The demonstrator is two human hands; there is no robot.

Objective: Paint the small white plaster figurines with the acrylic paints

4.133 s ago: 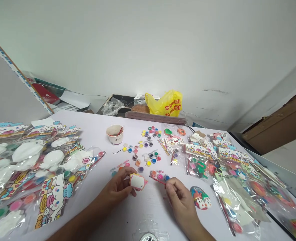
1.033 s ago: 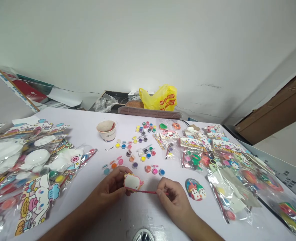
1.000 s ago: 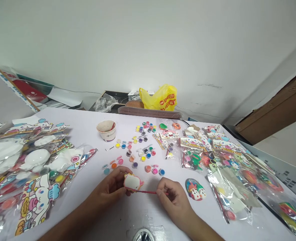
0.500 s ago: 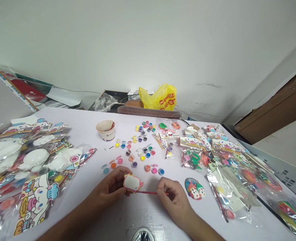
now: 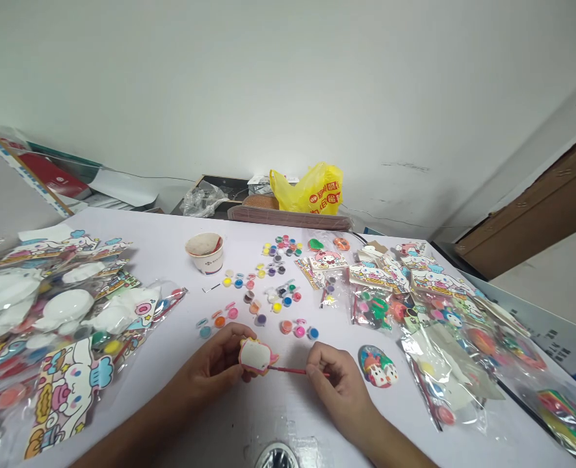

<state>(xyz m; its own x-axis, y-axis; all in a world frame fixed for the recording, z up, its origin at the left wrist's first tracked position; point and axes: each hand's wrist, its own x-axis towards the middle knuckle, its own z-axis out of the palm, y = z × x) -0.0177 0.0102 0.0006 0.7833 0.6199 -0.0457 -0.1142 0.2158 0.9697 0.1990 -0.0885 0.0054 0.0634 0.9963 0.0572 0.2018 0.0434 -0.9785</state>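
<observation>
Between its fingers and thumb, my left hand (image 5: pixel 220 364) grips a small figurine (image 5: pixel 255 356) with a white face and a pink and yellow edge. My right hand (image 5: pixel 334 377) pinches a thin red paintbrush (image 5: pixel 290 370), whose tip meets the figurine's lower right edge. Small paint pots stand beyond the hands, among them a row with orange, pink and blue (image 5: pixel 300 331) and another with teal, orange and pink (image 5: pixel 219 320). A round painted piece (image 5: pixel 378 366) lies to the right of my right hand.
A paper cup (image 5: pixel 205 252) stands at the back left. Plastic-wrapped craft kits (image 5: pixel 68 309) cover the left side, and more packets (image 5: pixel 448 364) lie on the right. A yellow bag (image 5: pixel 312 190) sits behind the table. A shiny round object (image 5: pixel 277 456) is at the near edge.
The brush and my right hand have shifted very slightly to the right relative to the figurine. Both hands keep their holds.
</observation>
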